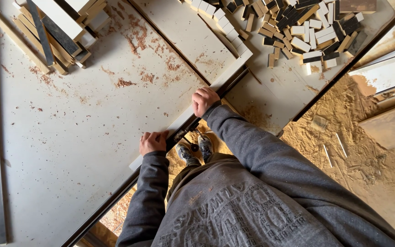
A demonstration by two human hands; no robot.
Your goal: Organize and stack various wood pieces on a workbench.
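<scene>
Diagonally lying white strip (193, 110), lower-left to upper-right, both hands (152, 142) (204, 100) clenched on it.

Pale grey table (69, 151) speckled with reddish-brown sawdust, white strip (197, 107), grey sleeves (261, 155) dusted tan, heap of white, black and tan offcuts (298, 32), floor (353, 137) covered in yellow-tan sawdust, grey shoes (196, 148)

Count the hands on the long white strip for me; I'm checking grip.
2: left hand holds the strip near its lower end, right hand grips it further up. None seems hidden.
</scene>
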